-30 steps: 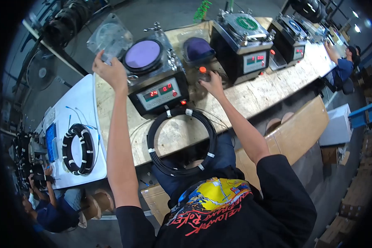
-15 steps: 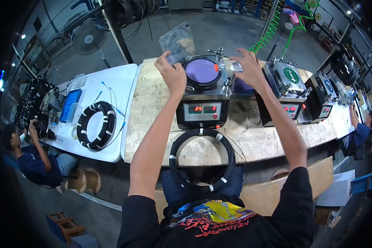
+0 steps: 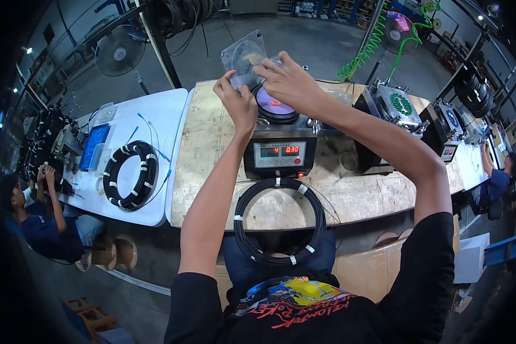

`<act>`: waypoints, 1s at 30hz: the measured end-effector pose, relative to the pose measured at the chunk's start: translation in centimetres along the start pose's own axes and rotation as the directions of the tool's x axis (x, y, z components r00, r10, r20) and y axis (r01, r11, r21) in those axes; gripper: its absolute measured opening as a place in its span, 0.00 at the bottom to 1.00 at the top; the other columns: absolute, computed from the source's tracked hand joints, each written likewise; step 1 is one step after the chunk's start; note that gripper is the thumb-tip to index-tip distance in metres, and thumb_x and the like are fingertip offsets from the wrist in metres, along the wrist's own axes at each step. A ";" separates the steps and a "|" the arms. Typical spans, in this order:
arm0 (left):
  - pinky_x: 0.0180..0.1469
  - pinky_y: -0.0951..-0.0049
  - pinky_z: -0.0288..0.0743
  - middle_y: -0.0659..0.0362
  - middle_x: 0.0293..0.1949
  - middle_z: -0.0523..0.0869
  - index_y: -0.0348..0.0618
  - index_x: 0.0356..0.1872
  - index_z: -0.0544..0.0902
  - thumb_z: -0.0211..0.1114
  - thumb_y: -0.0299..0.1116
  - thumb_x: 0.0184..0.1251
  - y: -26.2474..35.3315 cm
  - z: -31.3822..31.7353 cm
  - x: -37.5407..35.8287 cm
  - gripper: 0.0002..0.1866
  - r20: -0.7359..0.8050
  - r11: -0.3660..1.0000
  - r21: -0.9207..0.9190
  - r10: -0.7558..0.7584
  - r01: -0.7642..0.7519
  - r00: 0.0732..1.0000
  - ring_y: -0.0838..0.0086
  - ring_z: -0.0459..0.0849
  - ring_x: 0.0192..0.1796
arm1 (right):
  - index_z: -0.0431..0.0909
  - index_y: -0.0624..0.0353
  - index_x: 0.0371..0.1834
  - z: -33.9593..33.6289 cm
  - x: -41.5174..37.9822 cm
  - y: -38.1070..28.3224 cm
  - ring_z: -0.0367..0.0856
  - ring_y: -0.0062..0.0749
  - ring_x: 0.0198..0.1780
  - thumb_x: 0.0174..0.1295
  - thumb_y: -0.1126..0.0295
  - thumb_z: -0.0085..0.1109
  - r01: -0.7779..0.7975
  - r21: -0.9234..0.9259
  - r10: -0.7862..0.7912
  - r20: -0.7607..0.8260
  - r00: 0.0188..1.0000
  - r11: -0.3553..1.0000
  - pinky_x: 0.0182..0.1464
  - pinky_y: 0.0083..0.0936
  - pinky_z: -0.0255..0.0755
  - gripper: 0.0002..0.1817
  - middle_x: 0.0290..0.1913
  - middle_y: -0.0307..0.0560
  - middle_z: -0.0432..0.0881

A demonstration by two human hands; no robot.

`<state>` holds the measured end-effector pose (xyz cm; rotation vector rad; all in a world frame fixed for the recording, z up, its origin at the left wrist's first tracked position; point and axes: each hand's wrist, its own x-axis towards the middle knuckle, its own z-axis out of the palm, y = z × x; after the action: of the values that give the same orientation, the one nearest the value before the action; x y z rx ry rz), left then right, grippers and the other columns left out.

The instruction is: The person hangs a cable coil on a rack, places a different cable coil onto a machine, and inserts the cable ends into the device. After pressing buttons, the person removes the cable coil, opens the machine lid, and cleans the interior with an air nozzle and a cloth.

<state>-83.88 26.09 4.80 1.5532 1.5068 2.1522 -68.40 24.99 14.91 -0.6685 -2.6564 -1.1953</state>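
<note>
The clear plastic holder [image 3: 245,56], a flat transparent plate with a round disc seen inside it, is held raised above the rear edge of the polishing machine [image 3: 280,146], just behind its purple polishing pad [image 3: 272,104]. It is pinched at its lower edge by the left hand [image 3: 238,103], whose grip is closed on it. The right hand [image 3: 289,86] is laid against the holder's right side with fingers curled on it; its grip is judged closed on the holder, though the contact is partly hidden.

For the handling in hand to be done well, the holder would best be kept level and supported at two edges, with the fingers kept off the disc face and clear of the pad below.

Count, as visible: one holder; one purple pad; four polishing machines along the wooden table [image 3: 212,166], the nearest showing two red readouts on its display panel [image 3: 279,152]. Two black cable coils are noted: one coil [image 3: 279,221] hanging at the wooden table's front edge below the machine, the other coil [image 3: 133,174] lying on the white table [image 3: 160,114] to the left. Two floor fans and one green coiled hose [image 3: 364,49] are seen beyond. Two other people are seated, one at each far end.
</note>
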 end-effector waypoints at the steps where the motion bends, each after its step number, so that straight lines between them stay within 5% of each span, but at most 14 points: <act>1: 0.69 0.55 0.68 0.40 0.60 0.70 0.33 0.60 0.75 0.53 0.17 0.63 -0.1 0.2 0.1 0.22 -0.008 1.000 -0.013 -0.014 0.014 1.000 0.45 0.71 0.65 | 0.90 0.50 0.31 0.7 0.6 0.1 0.70 0.33 0.71 0.59 0.67 0.64 -0.009 0.001 0.009 -0.022 1.000 1.000 0.69 0.44 0.61 0.05 0.62 0.38 0.80; 9: 0.70 0.53 0.67 0.38 0.60 0.69 0.33 0.60 0.75 0.50 0.17 0.58 0.1 0.1 0.2 0.25 -0.026 1.000 0.016 -0.005 0.005 1.000 0.43 0.72 0.65 | 0.89 0.50 0.25 4.9 2.6 3.0 0.71 0.31 0.66 0.56 0.68 0.65 -0.079 -0.049 0.077 -0.053 0.996 0.996 0.66 0.43 0.62 0.05 0.58 0.35 0.81; 15: 0.69 0.53 0.68 0.38 0.60 0.70 0.34 0.61 0.74 0.51 0.17 0.58 -0.1 0.2 0.2 0.26 -0.029 0.999 -0.003 -0.039 0.039 0.999 0.43 0.72 0.64 | 0.89 0.50 0.28 1.1 -1.3 2.8 0.70 0.32 0.67 0.53 0.67 0.66 -0.001 -0.067 0.013 0.176 0.984 0.998 0.67 0.42 0.61 0.04 0.57 0.35 0.82; 21: 0.67 0.55 0.70 0.40 0.60 0.69 0.34 0.63 0.72 0.51 0.16 0.60 -0.2 0.0 -0.1 0.27 -0.026 0.999 -0.051 -0.002 0.001 1.000 0.45 0.75 0.63 | 0.90 0.48 0.31 -1.9 -0.3 -0.8 0.72 0.34 0.70 0.56 0.68 0.66 0.099 0.072 -0.092 -0.096 0.991 0.992 0.70 0.43 0.61 0.04 0.55 0.37 0.84; 27: 0.67 0.58 0.70 0.41 0.61 0.68 0.33 0.65 0.69 0.54 0.16 0.58 0.4 0.3 0.2 0.29 -0.046 0.992 -0.120 -0.045 0.039 0.998 0.48 0.76 0.62 | 0.90 0.46 0.36 3.3 1.6 1.1 0.72 0.35 0.69 0.55 0.67 0.68 -0.150 0.074 0.154 -0.049 0.987 0.986 0.68 0.49 0.61 0.07 0.55 0.37 0.85; 30: 0.68 0.58 0.69 0.42 0.61 0.68 0.32 0.67 0.67 0.56 0.16 0.58 0.1 0.2 0.1 0.31 -0.055 0.996 -0.084 -0.017 0.013 0.998 0.49 0.76 0.62 | 0.90 0.48 0.46 5.6 -2.1 2.6 0.70 0.36 0.70 0.53 0.66 0.70 -0.478 0.220 0.458 0.138 0.878 0.850 0.68 0.52 0.60 0.15 0.55 0.40 0.86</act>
<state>-83.72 26.25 4.95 1.4630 1.4193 2.2369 -65.13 29.99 12.27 -1.2461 -2.4246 -0.6999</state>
